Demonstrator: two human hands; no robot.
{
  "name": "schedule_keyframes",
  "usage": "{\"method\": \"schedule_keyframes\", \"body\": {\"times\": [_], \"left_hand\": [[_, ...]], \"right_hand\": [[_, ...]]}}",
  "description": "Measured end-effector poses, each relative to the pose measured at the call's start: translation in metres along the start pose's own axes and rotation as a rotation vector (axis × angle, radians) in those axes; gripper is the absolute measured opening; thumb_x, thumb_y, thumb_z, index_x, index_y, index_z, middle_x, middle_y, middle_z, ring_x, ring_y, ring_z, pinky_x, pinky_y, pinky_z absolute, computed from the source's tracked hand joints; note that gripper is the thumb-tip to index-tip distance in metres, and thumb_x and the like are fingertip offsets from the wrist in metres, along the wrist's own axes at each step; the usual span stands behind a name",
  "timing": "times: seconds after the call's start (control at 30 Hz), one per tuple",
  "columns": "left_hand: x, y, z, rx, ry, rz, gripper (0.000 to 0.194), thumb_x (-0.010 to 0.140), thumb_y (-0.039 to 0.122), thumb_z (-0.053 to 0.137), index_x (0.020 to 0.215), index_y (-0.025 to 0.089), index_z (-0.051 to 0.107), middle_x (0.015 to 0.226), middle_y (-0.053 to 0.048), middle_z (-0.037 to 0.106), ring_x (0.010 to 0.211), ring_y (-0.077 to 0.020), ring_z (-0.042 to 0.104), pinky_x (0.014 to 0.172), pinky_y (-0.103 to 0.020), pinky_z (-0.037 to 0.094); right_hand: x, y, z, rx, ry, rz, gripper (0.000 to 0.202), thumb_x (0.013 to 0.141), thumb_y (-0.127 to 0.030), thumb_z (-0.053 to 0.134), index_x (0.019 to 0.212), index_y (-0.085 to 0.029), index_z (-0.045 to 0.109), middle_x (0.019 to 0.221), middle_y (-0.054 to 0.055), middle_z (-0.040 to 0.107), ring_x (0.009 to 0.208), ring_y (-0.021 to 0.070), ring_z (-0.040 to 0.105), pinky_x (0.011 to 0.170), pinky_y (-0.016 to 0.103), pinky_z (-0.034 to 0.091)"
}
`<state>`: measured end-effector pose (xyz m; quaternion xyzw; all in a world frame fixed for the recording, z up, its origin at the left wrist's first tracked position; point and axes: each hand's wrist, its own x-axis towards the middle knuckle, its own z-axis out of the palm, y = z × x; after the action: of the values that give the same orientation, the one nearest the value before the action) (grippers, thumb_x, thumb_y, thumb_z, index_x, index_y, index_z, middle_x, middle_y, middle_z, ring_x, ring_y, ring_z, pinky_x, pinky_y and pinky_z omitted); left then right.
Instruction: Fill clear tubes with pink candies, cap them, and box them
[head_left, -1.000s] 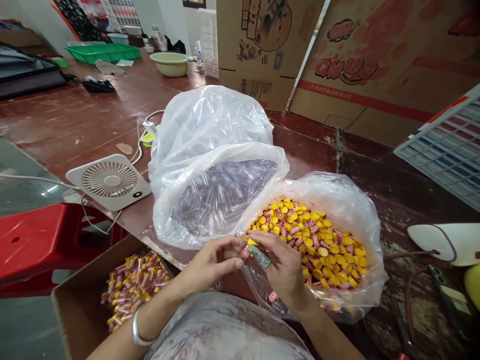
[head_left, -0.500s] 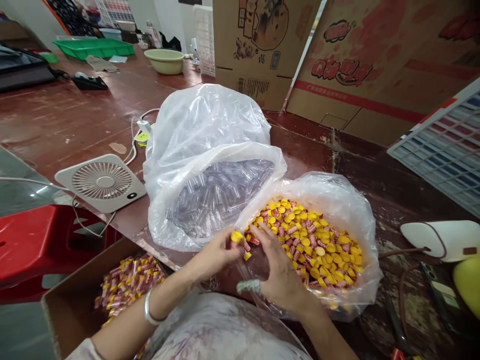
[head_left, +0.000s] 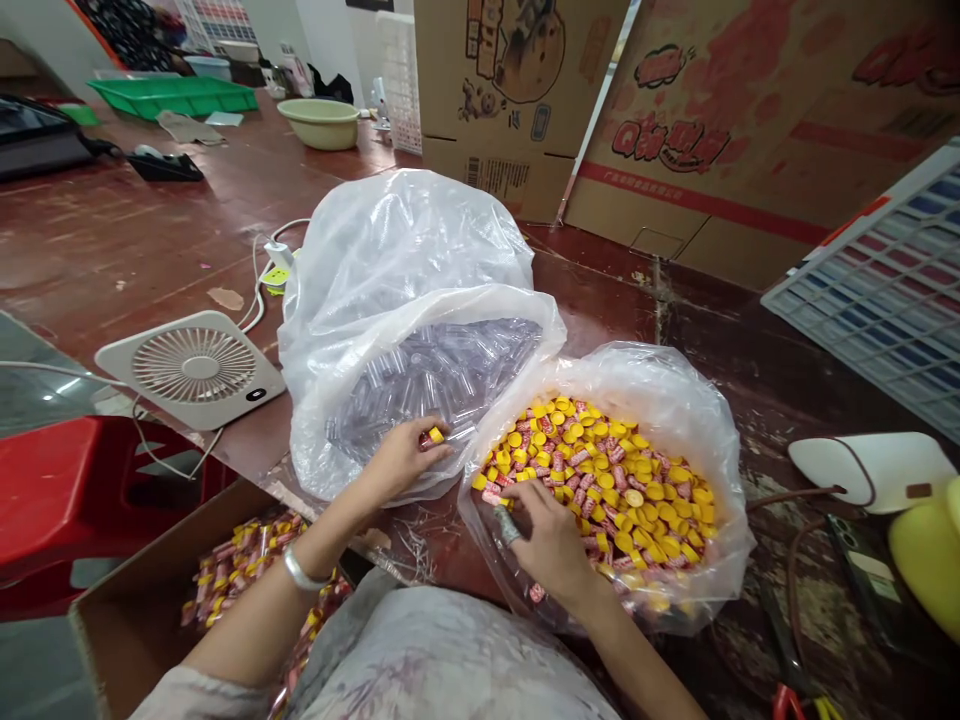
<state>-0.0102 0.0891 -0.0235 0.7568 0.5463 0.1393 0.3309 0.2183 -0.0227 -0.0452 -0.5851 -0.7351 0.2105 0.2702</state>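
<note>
Worn red-brown table (head_left: 135, 240), left hand (head_left: 401, 460) at 9 o'clock pinching a yellow-capped tube (head_left: 436, 436) inside the clear-tube bag (head_left: 420, 330), right hand (head_left: 551, 540) at 3 o'clock in the capped-piece bag (head_left: 675, 400), fingertips buried, grip unclear, finger wrapped in grey tape.

left hand (head_left: 401, 458) moved apart into tube bag (head_left: 360, 400) | right hand (head_left: 551, 540) into cap bag (head_left: 720, 480)

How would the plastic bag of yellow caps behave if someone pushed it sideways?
The bag of yellow caps would probably sag rather than slide: its thin film is crumpled and slack. The loose caps would likely shift and spill over the low rim near the right hand. Heaped full, it seems fairly heavy.
</note>
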Motion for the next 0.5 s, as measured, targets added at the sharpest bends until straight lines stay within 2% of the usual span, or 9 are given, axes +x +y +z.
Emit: {"method": "schedule_keyframes", "body": {"times": [0.13,0.27,0.37,0.43,0.5], "left_hand": [[-0.026,0.002,-0.013,-0.538,-0.074,0.031,0.034,0.075,0.041,0.076,0.096,0.016,0.066,0.085,0.0,0.067,0.076,-0.0162,0.06,0.069,-0.024,0.045],[-0.043,0.021,-0.01,-0.699,-0.23,-0.007,0.035,0.07,0.038,0.082,0.093,0.015,0.068,0.075,0.003,0.062,0.067,-0.0118,0.052,0.063,-0.021,0.038],[-0.049,0.032,-0.004,-0.809,-0.286,-0.023,0.034,0.068,0.035,0.084,0.091,0.014,0.07,0.075,0.002,0.063,0.067,-0.0116,0.052,0.063,-0.021,0.038],[-0.05,0.034,0.0,-0.92,-0.244,-0.049,0.035,0.065,0.035,0.085,0.09,0.014,0.071,0.075,0.001,0.064,0.066,-0.0115,0.052,0.062,-0.021,0.038],[-0.052,0.034,0.007,-1.044,-0.197,-0.07,0.038,0.062,0.035,0.087,0.088,0.014,0.071,0.071,0.002,0.063,0.064,-0.0106,0.051,0.061,-0.021,0.037]], "right_hand": [[0.008,-0.009,-0.03,0.503,0.218,0.081,0.025,0.083,-0.018,0.066,0.107,-0.024,0.062,0.101,0.004,0.07,0.093,0.0189,0.069,0.081,0.03,0.057],[0.02,-0.032,-0.048,0.861,0.224,0.099,0.022,0.087,-0.033,0.07,0.106,-0.023,0.062,0.102,0.005,0.071,0.095,0.0198,0.07,0.084,0.032,0.058],[0.024,-0.041,-0.041,1.012,0.169,0.148,0.023,0.087,-0.038,0.07,0.102,-0.023,0.062,0.096,0.004,0.072,0.084,0.0192,0.071,0.073,0.031,0.059],[0.022,-0.041,-0.03,1.08,0.122,0.2,0.024,0.085,-0.039,0.072,0.1,-0.023,0.062,0.093,0.003,0.073,0.078,0.0187,0.071,0.066,0.029,0.059],[0.018,-0.04,-0.02,1.108,0.079,0.229,0.024,0.084,-0.038,0.073,0.099,-0.023,0.063,0.092,0.003,0.073,0.076,0.0187,0.071,0.065,0.029,0.06]]}}
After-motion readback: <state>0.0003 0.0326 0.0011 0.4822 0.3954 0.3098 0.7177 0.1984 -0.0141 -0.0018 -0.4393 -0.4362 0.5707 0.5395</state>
